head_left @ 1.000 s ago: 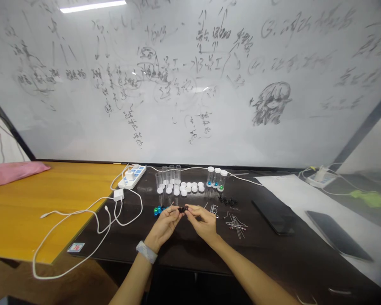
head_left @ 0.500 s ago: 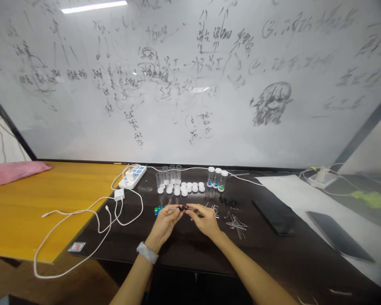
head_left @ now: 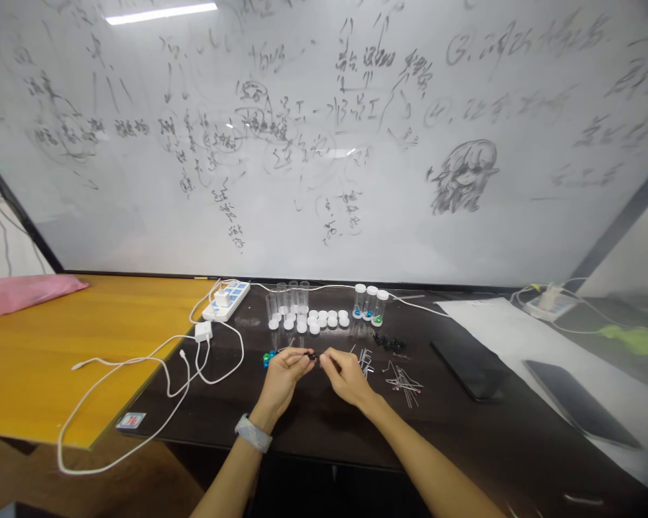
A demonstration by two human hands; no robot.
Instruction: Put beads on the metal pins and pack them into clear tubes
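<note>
Between the fingertips of my left hand (head_left: 281,375) is a small black part (head_left: 312,356), held above the dark table. My right hand (head_left: 349,375) is pinched closed just right of that part. Whether its fingertips hold anything is too small to tell. Blue and green shiny balls (head_left: 268,358) lie left of my left hand. Beyond my right hand are short silvery rods (head_left: 365,362), a loose pile of thin wire pins (head_left: 404,383) and a cluster of small black parts (head_left: 389,343).
Clear tubes (head_left: 281,296) stand behind my hands, beside several white caps (head_left: 332,318). Three capped tubes (head_left: 371,306) hold blue or green balls. A white power strip (head_left: 227,301) with cables is at left. Two dark flat devices, one a black slab (head_left: 463,369), lie at right.
My right fingertips have drawn slightly right and closed together, away from the black part. My left hand stays nearly in place with the part.
</note>
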